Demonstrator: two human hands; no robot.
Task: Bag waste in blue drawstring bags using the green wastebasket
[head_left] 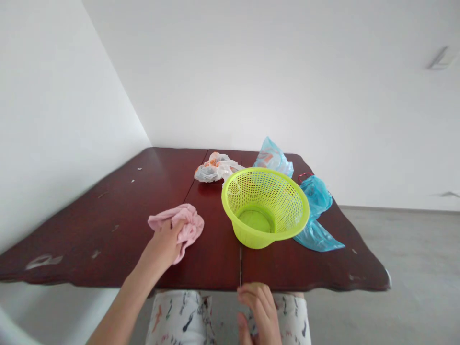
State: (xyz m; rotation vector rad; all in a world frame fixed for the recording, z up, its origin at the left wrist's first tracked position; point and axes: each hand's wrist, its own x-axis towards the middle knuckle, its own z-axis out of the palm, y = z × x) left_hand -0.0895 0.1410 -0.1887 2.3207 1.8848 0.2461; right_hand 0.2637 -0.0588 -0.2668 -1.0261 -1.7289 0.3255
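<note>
My left hand [168, 239] grips a crumpled pink cloth [189, 227] on the dark red wooden table [204, 268]. Its fingers are closed into the folds, and part of them is hidden by the fabric. At the table's front edge, above my lap, my right hand [259, 306] is held with fingers loosely bent and the thumb apart; nothing shows in it. A lime-green plastic basket [247, 235] with a perforated wall stands to the right of the cloth, beyond my right hand. I see only its bare bottom inside.
Behind the basket lie a crumpled white plastic bag [219, 167] with orange marks and a pale blue bag [275, 158]. Another blue plastic bag [316, 232] lies along the basket's right side. Small white scraps and scuffs dot the tabletop's left part. White walls border the left and back.
</note>
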